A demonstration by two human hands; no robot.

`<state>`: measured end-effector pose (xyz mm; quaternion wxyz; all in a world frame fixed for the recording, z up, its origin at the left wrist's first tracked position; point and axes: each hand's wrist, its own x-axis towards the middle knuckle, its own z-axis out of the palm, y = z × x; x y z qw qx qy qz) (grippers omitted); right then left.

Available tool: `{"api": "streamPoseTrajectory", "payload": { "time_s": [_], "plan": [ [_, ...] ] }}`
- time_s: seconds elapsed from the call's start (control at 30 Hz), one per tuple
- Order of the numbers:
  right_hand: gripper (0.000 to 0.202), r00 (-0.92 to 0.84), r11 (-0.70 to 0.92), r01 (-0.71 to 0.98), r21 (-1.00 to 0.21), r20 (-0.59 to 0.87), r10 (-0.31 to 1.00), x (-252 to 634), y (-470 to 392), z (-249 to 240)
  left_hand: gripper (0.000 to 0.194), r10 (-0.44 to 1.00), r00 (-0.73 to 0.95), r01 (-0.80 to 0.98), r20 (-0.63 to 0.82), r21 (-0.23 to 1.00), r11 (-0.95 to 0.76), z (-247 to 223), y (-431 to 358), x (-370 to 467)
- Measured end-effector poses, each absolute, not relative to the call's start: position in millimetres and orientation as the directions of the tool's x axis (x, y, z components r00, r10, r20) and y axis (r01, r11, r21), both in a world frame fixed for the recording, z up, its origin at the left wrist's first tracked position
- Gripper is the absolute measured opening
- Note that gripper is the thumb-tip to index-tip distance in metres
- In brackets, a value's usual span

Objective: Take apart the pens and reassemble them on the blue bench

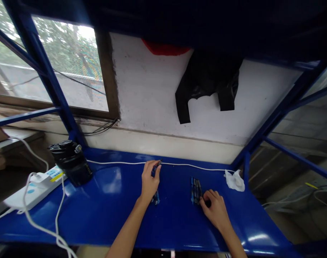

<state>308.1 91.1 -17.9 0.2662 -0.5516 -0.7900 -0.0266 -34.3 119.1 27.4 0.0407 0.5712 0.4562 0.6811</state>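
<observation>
My left hand (150, 183) is closed in a pinch around a slim dark pen (159, 163), near the back of the blue table; the fingers hide most of it. Below this hand, more pens (156, 197) with blue and dark parts lie partly covered by it. To the right, several slim pens (195, 190), blue and black, lie side by side in a row. My right hand (215, 208) rests at the lower right end of that row, its fingers curled. Its thumb and forefinger meet the lower end of the rightmost pen (200, 187), which tilts slightly.
A black bottle (72, 163) and a white power strip (31, 191) with trailing cords stand at the left. A white cable (184, 164) runs along the back edge. Crumpled white tissue (234, 180) lies at right. Blue frame posts (52, 82) flank the table (109, 215).
</observation>
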Motion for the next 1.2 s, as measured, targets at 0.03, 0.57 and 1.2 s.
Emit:
{"api": "streamPoseTrajectory", "payload": {
  "time_s": [0.03,0.57,1.2],
  "plan": [
    [0.028,-0.252,0.392,0.885,-0.252,0.448,0.857,308,90,-17,0.018,0.58,-0.351,0.459,0.735,0.675,-0.577,27,119,-35],
    [0.022,-0.305,0.526,0.772,-0.356,0.519,0.799,310,93,-19,0.037,0.782,-0.483,-0.026,0.393,0.887,-0.461,21,129,-34],
    [0.047,-0.433,0.525,0.233,-0.818,0.397,0.81,115,158,21,0.038,0.967,-0.165,-0.421,0.194,0.873,-0.247,22,131,-36]
  ]
}}
